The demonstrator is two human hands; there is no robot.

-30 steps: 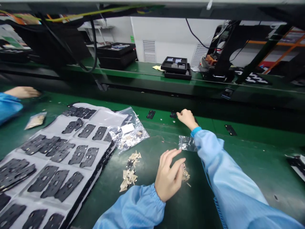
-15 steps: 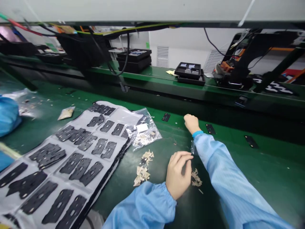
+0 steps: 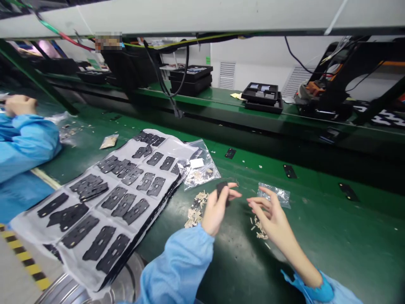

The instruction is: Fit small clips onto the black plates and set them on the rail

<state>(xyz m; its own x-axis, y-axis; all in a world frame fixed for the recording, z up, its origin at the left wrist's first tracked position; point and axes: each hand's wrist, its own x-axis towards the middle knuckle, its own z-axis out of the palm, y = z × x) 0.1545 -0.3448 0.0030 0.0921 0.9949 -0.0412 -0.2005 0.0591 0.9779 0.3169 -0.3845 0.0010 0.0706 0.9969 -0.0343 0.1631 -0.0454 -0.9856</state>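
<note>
My left hand (image 3: 215, 210) is closed around a small black plate (image 3: 222, 190), held upright above the bench between thumb and fingers. The fingers partly cover it. Just to its right, my right hand (image 3: 268, 213) hangs with its fingers bent and apart, and I see nothing in it. Below the right hand lies a small pile of beige strips (image 3: 260, 231). A larger pile of beige strips with some dark pieces (image 3: 194, 214) is beside my left wrist. Behind the right fingers lies a clear plastic bag (image 3: 281, 196).
On the left, a grey cloth-like sheet (image 3: 104, 223) carries several black plates in groups. A clear bag (image 3: 204, 171) touches its far right edge. Several single black plates (image 3: 289, 171) lie along the bench's back. A co-worker's hands (image 3: 21, 104) and blue sleeves are at far left.
My right hand has come back from the rear of the bench towards my left hand, and its fingers have opened. My left hand has moved left, and a black plate now shows in it.
</note>
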